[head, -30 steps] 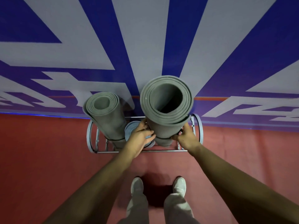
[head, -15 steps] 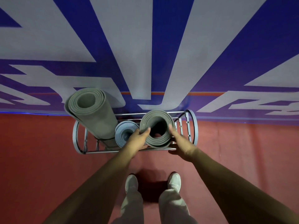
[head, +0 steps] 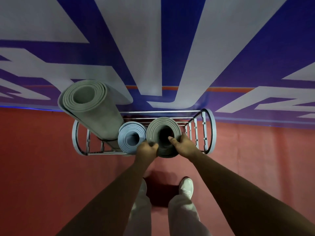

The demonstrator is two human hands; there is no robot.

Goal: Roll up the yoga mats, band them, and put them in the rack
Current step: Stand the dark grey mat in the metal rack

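1. Tall grey mat (head: 88, 106) leaned at rack (head: 208, 132) left end; blue mat (head: 131, 137) stood beside it.
2. Left hand (head: 147, 149) was curled on the near-left rim of the grey rolled mat (head: 163, 132), standing in the rack's middle.
3. Right hand (head: 183, 144) pinched its near-right rim, thumb inside the core.
4. Best: press straight down, seat the mat upright, release evenly.

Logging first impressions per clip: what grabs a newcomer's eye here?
Both hands, left hand and right hand, grip the rim of a grey mat standing in the metal rack. A taller grey mat leans at the rack's left, with a blue mat between.
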